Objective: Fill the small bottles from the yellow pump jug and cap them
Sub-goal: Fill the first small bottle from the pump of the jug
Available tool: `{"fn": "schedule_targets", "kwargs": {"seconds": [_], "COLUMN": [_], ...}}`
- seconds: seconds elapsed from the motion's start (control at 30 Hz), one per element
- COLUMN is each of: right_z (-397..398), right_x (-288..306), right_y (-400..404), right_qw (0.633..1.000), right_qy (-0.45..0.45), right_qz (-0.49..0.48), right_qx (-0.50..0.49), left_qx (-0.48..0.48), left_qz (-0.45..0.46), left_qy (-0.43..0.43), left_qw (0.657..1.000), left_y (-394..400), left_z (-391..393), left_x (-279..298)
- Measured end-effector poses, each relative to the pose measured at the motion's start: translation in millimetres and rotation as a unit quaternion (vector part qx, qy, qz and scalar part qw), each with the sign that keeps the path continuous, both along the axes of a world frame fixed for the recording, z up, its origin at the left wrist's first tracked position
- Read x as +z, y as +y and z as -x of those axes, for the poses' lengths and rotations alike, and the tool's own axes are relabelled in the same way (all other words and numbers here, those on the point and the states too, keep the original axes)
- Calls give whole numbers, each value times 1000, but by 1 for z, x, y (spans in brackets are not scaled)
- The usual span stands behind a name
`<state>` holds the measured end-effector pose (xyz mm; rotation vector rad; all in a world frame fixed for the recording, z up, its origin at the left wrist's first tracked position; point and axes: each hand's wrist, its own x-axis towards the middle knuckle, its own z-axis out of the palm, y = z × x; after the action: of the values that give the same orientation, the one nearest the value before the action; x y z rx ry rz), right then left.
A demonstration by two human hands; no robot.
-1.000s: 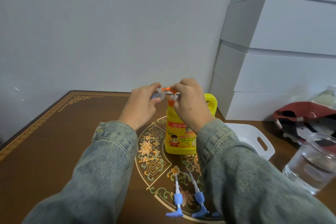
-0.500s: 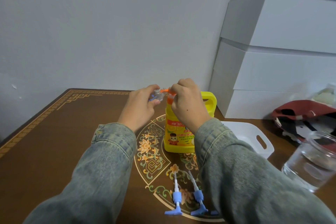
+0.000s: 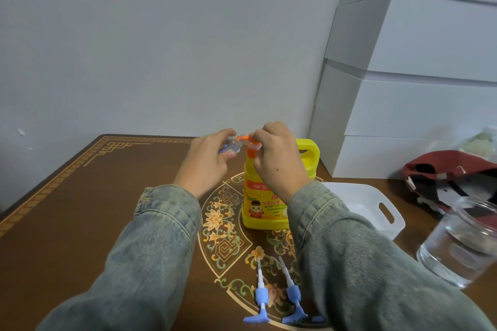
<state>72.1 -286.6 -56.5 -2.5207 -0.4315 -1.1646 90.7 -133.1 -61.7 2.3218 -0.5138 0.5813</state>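
Observation:
The yellow pump jug (image 3: pixel 265 204) stands upright in the middle of the wooden table (image 3: pixel 67 217). My right hand (image 3: pixel 278 158) sits on top of its orange pump head (image 3: pixel 251 152), fingers curled over it. My left hand (image 3: pixel 208 164) grips a small clear bottle (image 3: pixel 232 144) and holds its mouth right at the orange spout. Two blue pump caps (image 3: pixel 274 295) with white tubes lie on the table near me, between my sleeves.
A white tray (image 3: pixel 387 212) sits right of the jug. A clear glass jar (image 3: pixel 465 239) stands at the right edge, with a red cap (image 3: pixel 446 166) behind it. White boxes (image 3: pixel 403 115) are stacked at the back right.
Both hands stay at the pump spout with the small bottle. Only a slight shift of the view is visible.

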Motion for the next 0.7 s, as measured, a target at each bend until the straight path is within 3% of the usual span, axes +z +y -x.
{"fn": "schedule_targets", "kwargs": {"seconds": [0.17, 0.33, 0.53, 0.7], "right_z": [3, 4, 7, 33], "right_x": [1, 6, 5, 5], "right_y": [-2, -3, -7, -13], "right_qw": [1000, 1000, 999, 998], "right_qy": [0, 2, 24, -20], "right_qz": [-5, -22, -16, -55], "right_qx": [8, 17, 15, 25], "left_qx": [-1, -10, -13, -30], "left_qz": [2, 62, 161, 265], "left_qy": [8, 24, 61, 94], "left_qw": [1000, 998, 985, 959], "left_y": [1, 1, 0, -1], "left_z": [1, 3, 3, 10], "left_x": [3, 3, -11, -23]}}
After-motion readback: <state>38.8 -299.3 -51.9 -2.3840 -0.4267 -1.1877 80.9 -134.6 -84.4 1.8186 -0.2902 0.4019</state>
